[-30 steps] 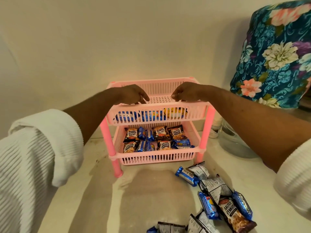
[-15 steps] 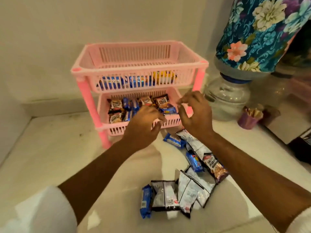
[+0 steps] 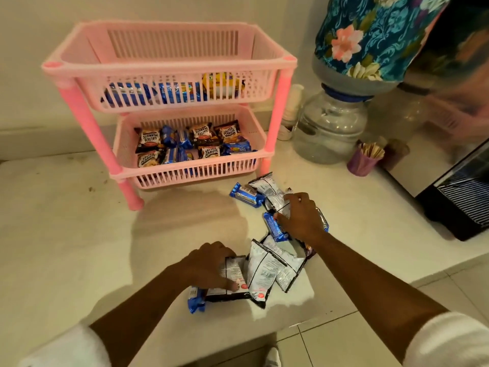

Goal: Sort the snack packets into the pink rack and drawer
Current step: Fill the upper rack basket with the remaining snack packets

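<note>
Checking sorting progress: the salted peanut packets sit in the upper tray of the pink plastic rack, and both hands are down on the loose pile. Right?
Not quite. The head view shows the salted peanut packets in the lower tray of the pink plastic rack; the rest holds.

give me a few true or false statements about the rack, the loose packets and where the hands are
1. The pink rack has two tiers. True.
2. The lower tier is empty. False: it holds salted peanut and blue packets.
3. Both hands are at the rack's top rim. False: the left hand and right hand are down on the loose packets on the counter.
4. A purple cup stands right of the rack. True.
5. The loose packets lie left of the rack. False: front right.
</note>
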A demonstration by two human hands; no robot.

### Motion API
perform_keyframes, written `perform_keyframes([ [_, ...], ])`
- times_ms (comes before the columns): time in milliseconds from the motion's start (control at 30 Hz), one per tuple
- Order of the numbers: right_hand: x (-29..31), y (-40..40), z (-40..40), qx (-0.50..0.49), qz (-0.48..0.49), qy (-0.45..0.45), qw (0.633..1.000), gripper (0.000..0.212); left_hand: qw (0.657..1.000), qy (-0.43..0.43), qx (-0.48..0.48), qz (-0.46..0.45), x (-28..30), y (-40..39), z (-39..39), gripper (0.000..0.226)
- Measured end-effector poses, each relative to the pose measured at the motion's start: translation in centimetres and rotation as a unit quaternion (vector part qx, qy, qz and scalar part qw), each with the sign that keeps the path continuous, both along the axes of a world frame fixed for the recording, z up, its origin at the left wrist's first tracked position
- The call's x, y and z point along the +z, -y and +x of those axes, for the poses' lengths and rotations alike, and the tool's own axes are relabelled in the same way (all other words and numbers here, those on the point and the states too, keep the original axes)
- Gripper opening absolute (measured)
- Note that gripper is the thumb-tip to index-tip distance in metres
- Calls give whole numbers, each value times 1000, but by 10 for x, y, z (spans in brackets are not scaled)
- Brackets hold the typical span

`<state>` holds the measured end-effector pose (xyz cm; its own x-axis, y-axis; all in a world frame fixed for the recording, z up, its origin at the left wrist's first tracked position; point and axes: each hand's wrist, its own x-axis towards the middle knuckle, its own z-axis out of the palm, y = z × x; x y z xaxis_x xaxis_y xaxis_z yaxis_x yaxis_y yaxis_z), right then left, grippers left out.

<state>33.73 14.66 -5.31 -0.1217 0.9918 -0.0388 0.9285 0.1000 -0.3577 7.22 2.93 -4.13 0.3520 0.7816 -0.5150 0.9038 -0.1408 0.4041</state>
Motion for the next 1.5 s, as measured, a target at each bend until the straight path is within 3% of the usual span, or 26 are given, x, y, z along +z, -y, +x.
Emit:
perform_keyframes([
  [133,3,-10,-2,-3,-35,15,999,92,999,-16,44,6,-2,-3,13,95],
  [267,5,-17,-7,36,-90,96,991,123,997,-36,68,4,1,-10,23,94],
  [433,1,-21,-8,69,-53,118,989,97,993,-22,111,30,-4,-9,25,82],
  [633,1,-31,-5,88,-55,56,993,80,983,14,170,65,-2,-5,24,76],
  [867,2,-42,-1,39,-65,-102,992,80,964,54,230,122,3,-1,17,64],
  [967,8,-44,5,2,-60,-219,974,70,959,74,239,136,4,-2,10,55],
  [1067,22,-39,6,-63,-80,-349,932,56,964,47,225,130,8,-7,7,49],
  [1133,30,-35,3,-85,-127,-445,882,53,966,31,212,148,14,-15,10,43],
  [1233,46,-24,-12,-73,-175,-569,800,52,956,83,199,197,29,-31,25,38],
  [1333,59,-12,-34,-53,-175,-625,759,54,913,247,278,166,49,-49,51,35],
  [1433,67,-3,-53,-39,-155,-642,750,55,817,425,389,34,68,-62,67,34],
  [1500,71,0,-63,-43,-143,-649,745,54,768,482,422,-12,74,-66,65,42],
])
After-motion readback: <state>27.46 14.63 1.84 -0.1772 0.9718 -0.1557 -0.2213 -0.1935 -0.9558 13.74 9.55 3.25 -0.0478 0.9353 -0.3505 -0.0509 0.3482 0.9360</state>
